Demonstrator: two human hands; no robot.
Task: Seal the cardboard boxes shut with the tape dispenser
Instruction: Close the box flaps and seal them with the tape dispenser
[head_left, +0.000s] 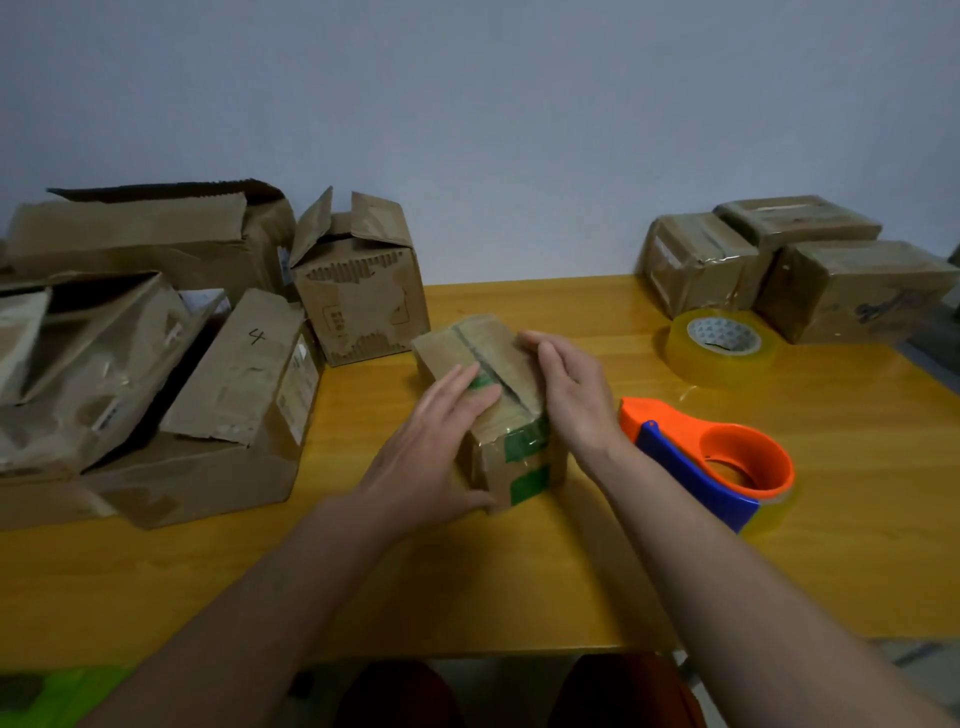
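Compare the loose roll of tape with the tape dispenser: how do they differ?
The loose roll of tape lies bare and flat, farther back near the taped boxes; the tape dispenser lies nearer, beside the right hand. The roll shows a pale cardboard core; the dispenser has an orange and blue plastic body. Both rest untouched on the yellow table and carry clear yellowish tape.

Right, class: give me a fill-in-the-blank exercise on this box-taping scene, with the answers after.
1. Both hands rest on the small ___.
2. The orange-and-blue tape dispenser lies on the ___ table.
3. The box lying at the left has the number ___ written on it.

Answers: box; yellow; 4
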